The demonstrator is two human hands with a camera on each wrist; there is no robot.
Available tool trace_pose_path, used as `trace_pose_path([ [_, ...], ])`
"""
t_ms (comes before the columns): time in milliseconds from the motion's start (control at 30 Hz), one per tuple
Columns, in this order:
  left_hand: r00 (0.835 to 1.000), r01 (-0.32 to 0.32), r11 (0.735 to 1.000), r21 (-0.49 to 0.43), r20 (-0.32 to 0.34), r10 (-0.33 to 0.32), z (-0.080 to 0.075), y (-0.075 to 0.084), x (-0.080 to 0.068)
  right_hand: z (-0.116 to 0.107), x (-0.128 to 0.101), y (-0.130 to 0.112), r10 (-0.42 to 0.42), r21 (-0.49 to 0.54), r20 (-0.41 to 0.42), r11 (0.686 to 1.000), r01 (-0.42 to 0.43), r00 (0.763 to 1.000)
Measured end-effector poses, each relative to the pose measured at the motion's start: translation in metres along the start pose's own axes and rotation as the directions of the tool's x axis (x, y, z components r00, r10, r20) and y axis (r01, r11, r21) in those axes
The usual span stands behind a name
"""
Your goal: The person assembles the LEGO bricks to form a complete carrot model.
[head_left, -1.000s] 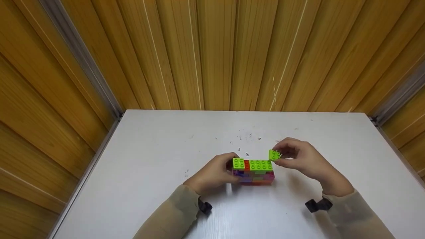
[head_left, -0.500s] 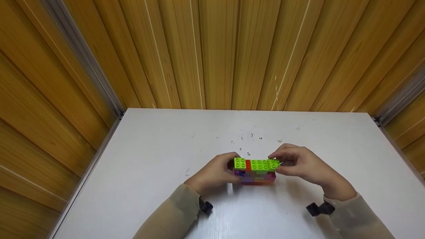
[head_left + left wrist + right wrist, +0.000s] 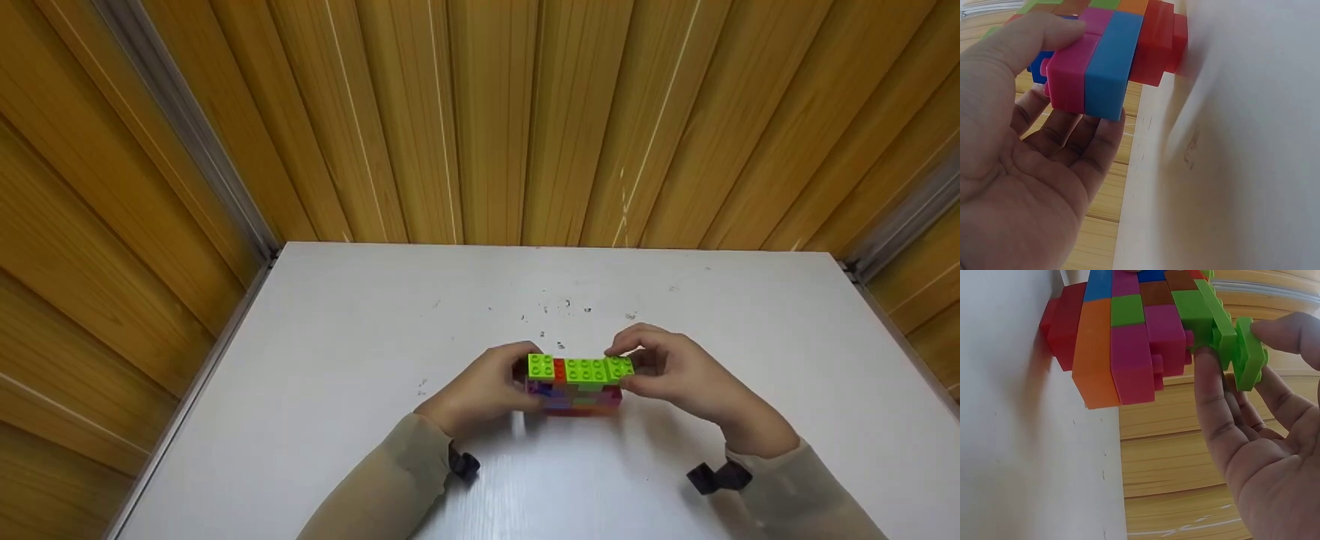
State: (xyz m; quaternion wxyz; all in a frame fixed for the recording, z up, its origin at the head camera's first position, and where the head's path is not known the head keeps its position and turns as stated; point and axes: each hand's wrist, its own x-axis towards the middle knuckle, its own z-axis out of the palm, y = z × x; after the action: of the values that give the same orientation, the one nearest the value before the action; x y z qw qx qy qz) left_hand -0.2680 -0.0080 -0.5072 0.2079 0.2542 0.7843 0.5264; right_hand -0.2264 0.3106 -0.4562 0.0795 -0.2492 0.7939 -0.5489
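A wall of coloured toy building bricks (image 3: 583, 399) stands at the table's middle, topped with lime green and one red piece. My left hand (image 3: 484, 386) grips its left end, thumb on the near side and fingers behind; pink and blue bricks (image 3: 1111, 67) show between them in the left wrist view. With thumb and fingers, my right hand (image 3: 679, 375) pinches a small lime green brick (image 3: 1248, 354) at the wall's top right end. In the right wrist view a narrow gap shows between that brick and the green top row (image 3: 1219, 323). One right finger touches the wall's underside there.
The white tabletop (image 3: 360, 322) has small dark marks behind the wall of bricks. Wood-look panels (image 3: 487, 127) rise at the back and sides. A black wrist mount (image 3: 720, 477) sits on the right sleeve, another on the left.
My right hand has come down and slightly left, bringing the small green brick from above the wall's right corner onto the top right end. The left hand keeps its grip in place.
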Motion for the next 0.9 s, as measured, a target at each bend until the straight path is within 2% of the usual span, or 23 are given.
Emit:
trace_pose_path([
  [267,1.0,-0.014,1.0,0.004,-0.003,0.014,0.0,-0.0007,-0.0003,0.0071,0.0009,-0.002,0.003,0.018,-0.014,1.0,-0.003,1.0],
  [733,1.0,-0.007,1.0,-0.023,0.007,0.007,0.0001,-0.0019,-0.0005,0.0048,-0.0002,0.004,0.038,0.033,-0.035,0.999,-0.037,0.999],
  [900,1.0,0.0,1.0,-0.007,0.001,0.0,0.0005,-0.0007,-0.0017,0.0062,-0.0005,0.0037,0.047,0.043,-0.057,0.998,-0.044,0.997],
])
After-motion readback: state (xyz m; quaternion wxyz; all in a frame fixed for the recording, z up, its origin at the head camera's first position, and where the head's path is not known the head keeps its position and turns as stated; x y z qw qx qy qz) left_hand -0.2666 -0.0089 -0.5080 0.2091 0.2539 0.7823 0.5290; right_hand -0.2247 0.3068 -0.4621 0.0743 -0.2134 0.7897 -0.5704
